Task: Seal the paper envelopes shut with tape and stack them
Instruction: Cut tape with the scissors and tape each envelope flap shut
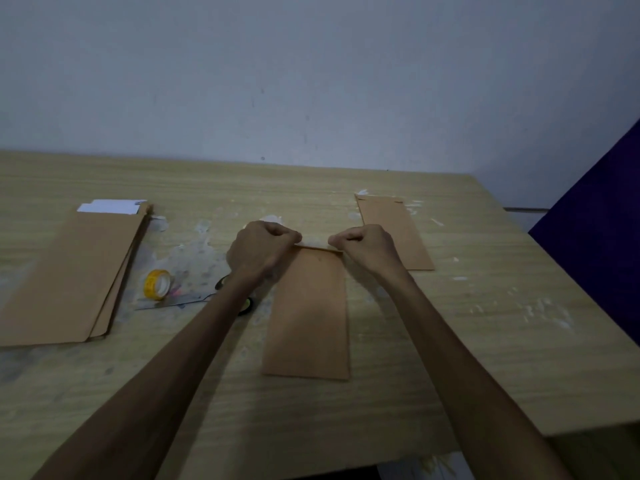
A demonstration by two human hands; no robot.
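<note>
Both hands, left hand (262, 246) and right hand (364, 244), pinch the middle envelope (308, 313)'s top edge; uneven pressing risks a crooked, wrinkled seal.

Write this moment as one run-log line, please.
left hand: pinches flap | right hand: pinches flap | middle envelope: flat on table | tape roll: idle, left

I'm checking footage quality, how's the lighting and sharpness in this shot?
Head view: dim, bluish light with soft shadows and no glare; the wide lens bows the table edge; the centre envelope and tape roll read clearly, though fine detail is soft.
</note>
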